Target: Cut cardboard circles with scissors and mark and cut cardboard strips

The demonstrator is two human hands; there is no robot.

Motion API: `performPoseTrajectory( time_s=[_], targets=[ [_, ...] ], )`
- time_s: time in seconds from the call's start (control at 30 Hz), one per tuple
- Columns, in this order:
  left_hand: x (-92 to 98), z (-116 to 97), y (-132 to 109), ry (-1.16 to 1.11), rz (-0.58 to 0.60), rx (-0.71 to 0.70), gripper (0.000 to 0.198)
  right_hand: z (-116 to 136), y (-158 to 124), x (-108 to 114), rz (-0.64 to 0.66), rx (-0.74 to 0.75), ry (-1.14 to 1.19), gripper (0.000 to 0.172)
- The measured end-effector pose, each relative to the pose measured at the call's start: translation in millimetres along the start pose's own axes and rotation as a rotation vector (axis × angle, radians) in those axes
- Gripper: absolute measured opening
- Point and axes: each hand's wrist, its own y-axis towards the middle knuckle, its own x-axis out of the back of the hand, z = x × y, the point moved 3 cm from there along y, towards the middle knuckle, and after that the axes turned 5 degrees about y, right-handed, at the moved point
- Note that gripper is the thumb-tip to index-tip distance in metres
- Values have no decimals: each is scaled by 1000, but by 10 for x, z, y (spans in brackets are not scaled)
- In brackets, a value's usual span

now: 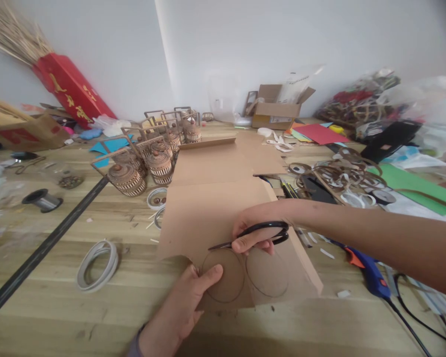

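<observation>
Wooden table beneath, the left hand pinches cardboard while the right hand grips black scissors.

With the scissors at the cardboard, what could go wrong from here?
The scissors in the right hand sit close to the left hand, so a slip might nick its thumb. The left drawn circle lies close to the right circle, so a stray cut could spoil both.

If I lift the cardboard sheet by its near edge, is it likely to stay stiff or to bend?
The cardboard sheet probably feels light, as it looks thin. It may hinge at the crease across it, though the upturned far flap suggests fairly stiff panels.
</observation>
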Motion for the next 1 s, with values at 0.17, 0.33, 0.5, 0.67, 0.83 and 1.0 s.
performPoseTrajectory(
  time_s=[0.17, 0.33, 0.5, 0.67, 0.83, 1.0],
  targets=[
    [153, 165, -81, -42, -88, 31, 60, -110, 59, -60, -20, 24, 52, 81],
    [312, 541, -112, -253, 162, -75, 52, -182, 191, -80, -68, 43, 71, 74],
    [298, 595, -69, -324, 41, -231, 52, -149, 386, -102, -103, 139, 134, 66],
    [186, 407, -53, -270, -388, -305, 70, -80, 475, -136, -83, 154, 119, 69],
    [342, 395, -72, 189, -597, -362, 49, -71, 487, -143, -97, 162, 96, 71],
    [566, 395, -81, 454, -642, -451, 38, -92, 435, -102, -127, 220, 102, 72]
  ],
)
